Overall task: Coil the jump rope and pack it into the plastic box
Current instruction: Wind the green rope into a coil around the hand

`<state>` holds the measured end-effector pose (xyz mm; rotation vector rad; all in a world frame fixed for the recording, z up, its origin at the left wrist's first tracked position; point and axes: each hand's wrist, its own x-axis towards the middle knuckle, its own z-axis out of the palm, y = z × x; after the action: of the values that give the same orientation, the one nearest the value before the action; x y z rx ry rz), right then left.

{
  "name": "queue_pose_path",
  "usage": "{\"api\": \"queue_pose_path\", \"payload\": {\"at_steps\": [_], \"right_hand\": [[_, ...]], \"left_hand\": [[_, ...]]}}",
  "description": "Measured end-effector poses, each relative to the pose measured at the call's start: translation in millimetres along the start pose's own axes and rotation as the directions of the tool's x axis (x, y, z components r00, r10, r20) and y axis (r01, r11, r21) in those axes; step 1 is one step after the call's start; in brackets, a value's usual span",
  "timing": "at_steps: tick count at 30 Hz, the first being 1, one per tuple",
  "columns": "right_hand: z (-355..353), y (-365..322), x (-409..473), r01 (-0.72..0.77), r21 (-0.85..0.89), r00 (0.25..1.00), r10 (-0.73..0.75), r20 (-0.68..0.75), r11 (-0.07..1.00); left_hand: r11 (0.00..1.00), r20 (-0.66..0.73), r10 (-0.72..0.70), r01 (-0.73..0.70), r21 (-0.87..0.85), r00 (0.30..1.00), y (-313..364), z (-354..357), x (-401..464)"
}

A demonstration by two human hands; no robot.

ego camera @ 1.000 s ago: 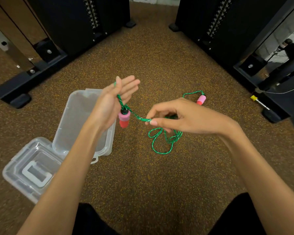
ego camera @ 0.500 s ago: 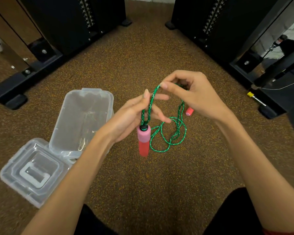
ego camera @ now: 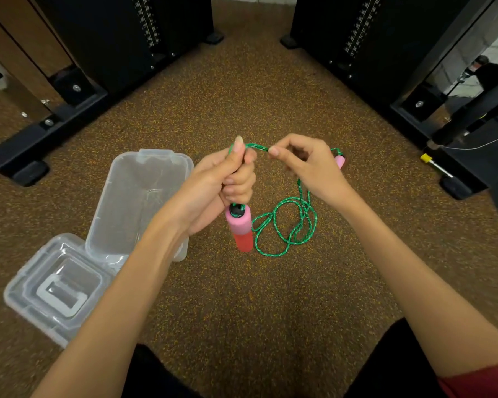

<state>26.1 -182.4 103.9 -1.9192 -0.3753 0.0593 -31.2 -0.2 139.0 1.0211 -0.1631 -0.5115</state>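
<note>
Head: jump rope (ego camera: 285, 222) between hands (ego camera: 227, 179).

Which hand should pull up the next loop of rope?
The right hand. It already pinches the free rope that trails down to the floor, while the left hand is closed around the gathered loops above the hanging handle.

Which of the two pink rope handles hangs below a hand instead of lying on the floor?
The near handle, dangling under the left hand; the other handle lies beyond the right hand.
</note>
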Motion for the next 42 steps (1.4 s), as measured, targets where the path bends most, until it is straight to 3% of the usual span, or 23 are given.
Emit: {"api": "queue_pose_path", "payload": {"at_steps": [9, 14, 17, 23, 31, 36, 42], "right_hand": [[12, 34, -10, -0.087, -0.043, 0.984, 0.093, 0.154, 0.995], [12, 49, -16, -0.115, -0.132, 0.97, 0.14, 0.199, 0.984], [11, 46, -20, -0.115, -0.158, 0.938, 0.16, 0.309, 0.981], [21, 10, -26, -0.096, -0.141, 0.851, 0.155, 0.502, 0.985], [19, -30, -27, 0.069, -0.047, 0.893, -0.041, 0.448, 0.996], [15, -37, -26, 0.113, -0.114, 0.871, -0.043, 0.489, 0.987], [12, -46, -31, 0.108, -0.128, 0.852, -0.026, 0.523, 0.986]], "left_hand": [[0.979, -0.15, 0.167, -0.182, -0.095, 0.974, 29, -23, -11], [0.918, -0.208, 0.302, -0.342, -0.199, 0.93, 48, -51, -20], [0.889, -0.275, 0.35, -0.41, -0.205, 0.896, 54, -64, -25], [0.937, -0.381, 0.316, -0.349, -0.018, 0.869, 42, -53, -17], [0.949, -0.419, 0.291, -0.313, 0.015, 0.86, 25, -35, -9], [0.951, -0.421, 0.27, -0.309, -0.024, 0.866, 21, -37, -5], [0.948, -0.608, 0.272, -0.318, 0.034, 0.746, 20, -57, -5]]}}
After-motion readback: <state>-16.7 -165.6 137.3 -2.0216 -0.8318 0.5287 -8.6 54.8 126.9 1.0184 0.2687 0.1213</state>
